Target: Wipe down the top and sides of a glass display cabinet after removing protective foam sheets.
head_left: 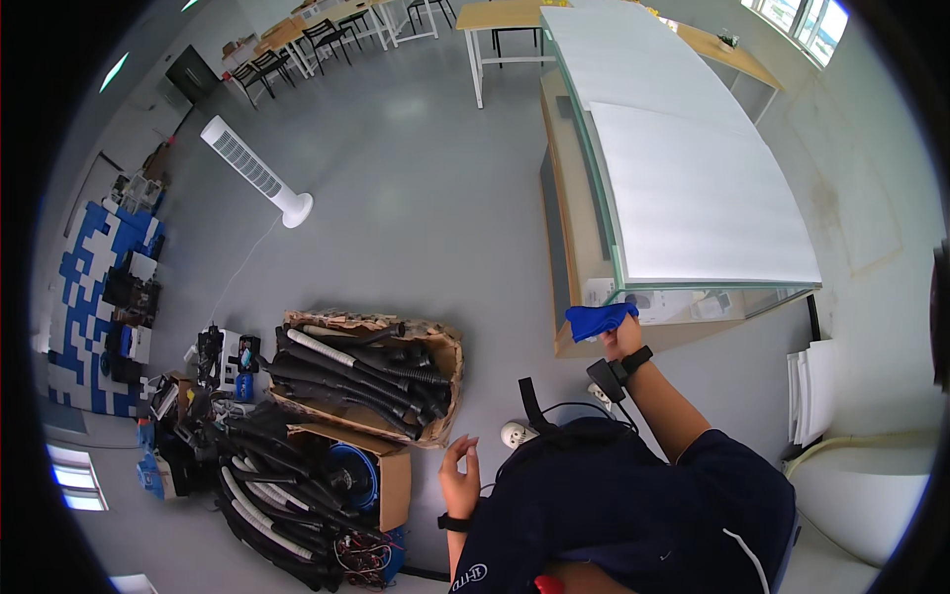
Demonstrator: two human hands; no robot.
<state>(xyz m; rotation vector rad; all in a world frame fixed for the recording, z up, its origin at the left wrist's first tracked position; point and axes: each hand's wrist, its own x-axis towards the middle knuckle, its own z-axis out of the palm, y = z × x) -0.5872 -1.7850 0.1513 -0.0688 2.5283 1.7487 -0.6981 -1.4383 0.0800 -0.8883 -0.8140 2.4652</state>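
Note:
My right hand (621, 340) is closed on a blue cloth (597, 321), which hangs at the near corner of a glass display case (641, 309). The cloth is next to the case's near glass side; I cannot tell whether it presses on the pane. White sheets (708, 203) lie over the case's top. My left hand (459, 475) is low at my left side, fingers loosely bent and apart, holding nothing. Nearest to it is a cardboard box (451, 381) full of black hoses (366, 371). Both wrists wear black bands.
A second box (396, 485) and a pile of black and grey hoses (267, 515) lie on the floor at the left. A white tower fan (252, 168) stands farther off, its cord trailing. White panels (811, 391) lean by the right wall. Tables and chairs (322, 35) are at the back.

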